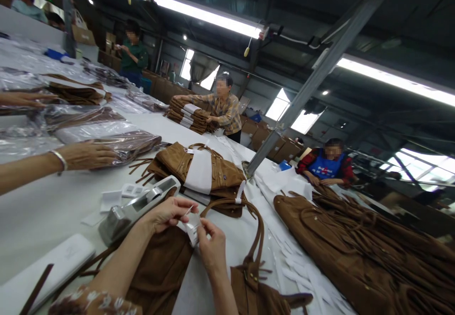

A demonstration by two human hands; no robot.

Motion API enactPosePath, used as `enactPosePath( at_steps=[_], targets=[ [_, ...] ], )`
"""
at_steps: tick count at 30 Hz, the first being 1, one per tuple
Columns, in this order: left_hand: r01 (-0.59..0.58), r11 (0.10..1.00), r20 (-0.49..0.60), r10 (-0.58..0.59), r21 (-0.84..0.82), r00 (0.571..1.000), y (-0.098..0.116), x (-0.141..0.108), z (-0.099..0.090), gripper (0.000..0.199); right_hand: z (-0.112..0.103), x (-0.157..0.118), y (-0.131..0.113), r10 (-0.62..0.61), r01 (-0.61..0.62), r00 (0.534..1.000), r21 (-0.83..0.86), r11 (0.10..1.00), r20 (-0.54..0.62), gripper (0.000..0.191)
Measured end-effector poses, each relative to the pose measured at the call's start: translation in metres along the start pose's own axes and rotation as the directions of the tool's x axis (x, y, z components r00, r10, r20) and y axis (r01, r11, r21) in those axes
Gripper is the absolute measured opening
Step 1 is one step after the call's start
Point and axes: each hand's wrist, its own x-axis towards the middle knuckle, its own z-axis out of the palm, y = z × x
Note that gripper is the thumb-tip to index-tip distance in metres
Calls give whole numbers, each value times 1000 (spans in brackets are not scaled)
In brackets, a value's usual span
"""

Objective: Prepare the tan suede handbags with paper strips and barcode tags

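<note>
My left hand (170, 214) pinches a thin white strand at one end of a small white tag (192, 229). My right hand (212, 245) has thumb and finger closed on the tag's other edge. Both hands hover above a brown handbag (159, 263) wrapped with a wide white paper band (195, 284). Its long handle (261, 234) loops up to the right, with a white paper wrap (241, 193) around part of it. Left of my left hand stands a grey tape dispenser (119, 222). My forearms hide part of the bag.
A stack of banded brown bags (222, 172) lies ahead, and a large pile of brown bags (330, 248) lies right. A co-worker's hand (88, 156) rests on a plastic-wrapped bag (138, 142). A white box (50, 270) sits at left. A slanted metal post (284, 127) rises beyond.
</note>
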Motion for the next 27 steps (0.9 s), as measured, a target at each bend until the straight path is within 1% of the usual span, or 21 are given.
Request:
enactPosePath(
  at_steps=[3, 5, 7, 9, 11, 13, 15, 16, 18, 20, 22, 24, 25, 26, 27],
  targets=[
    [-46, 981, 67, 34, 187, 997, 2, -2, 11, 38, 5, -2, -1, -36, 38, 999, -78, 996, 24, 25],
    [-88, 945, 71, 68, 314, 995, 3, -1, 18, 28, 9, -3, 4, -35, 36, 999, -56, 998, 23, 27],
    [-119, 891, 21, 122, 438, 992, 6, 1, 21, 20, 11, -3, 10, -19, 18, 999, 42, 999, 26, 30],
    [-127, 825, -43, 180, 551, 983, 10, 2, 23, 17, 13, -2, 14, -2, -9, 998, 181, 983, 60, 34],
    [-114, 753, -92, 226, 648, 970, 15, 0, 25, 16, 14, -2, 16, 1, -31, 994, 285, 958, 106, 38],
    [-83, 676, -129, 258, 732, 957, 19, -2, 28, 14, 14, -1, 18, -6, -32, 993, 327, 944, 115, 40],
    [-29, 596, -178, 286, 803, 941, 22, -5, 30, 13, 13, 0, 22, 25, -40, 998, 303, 952, 54, 41],
    [6, 557, -209, 301, 830, 931, 23, -6, 30, 13, 12, 0, 25, 68, -63, 998, 270, 961, -8, 41],
    [93, 489, -285, 333, 867, 899, 26, -9, 25, 14, 9, 0, 31, 167, -136, 972, 184, 974, -165, 44],
    [195, 442, -375, 368, 876, 851, 30, -13, 15, 17, 7, -2, 37, 203, -185, 936, 89, 979, -288, 46],
    [294, 411, -460, 398, 863, 794, 35, -20, 0, 20, 7, -3, 43, 169, -178, 930, 1, 984, -327, 47],
    [366, 411, -528, 409, 835, 744, 43, -31, -17, 23, 9, -5, 47, 134, -156, 939, -45, 987, -318, 47],
    [371, 437, -546, 398, 820, 737, 48, -38, -24, 24, 9, -5, 48, 130, -153, 940, -50, 987, -315, 48],
    [353, 477, -551, 380, 805, 743, 52, -47, -30, 26, 8, -5, 49, 135, -158, 938, -46, 986, -318, 48],
    [322, 516, -542, 360, 794, 759, 55, -57, -34, 27, 7, -5, 48, 146, -167, 934, -36, 985, -326, 48]
  ],
)
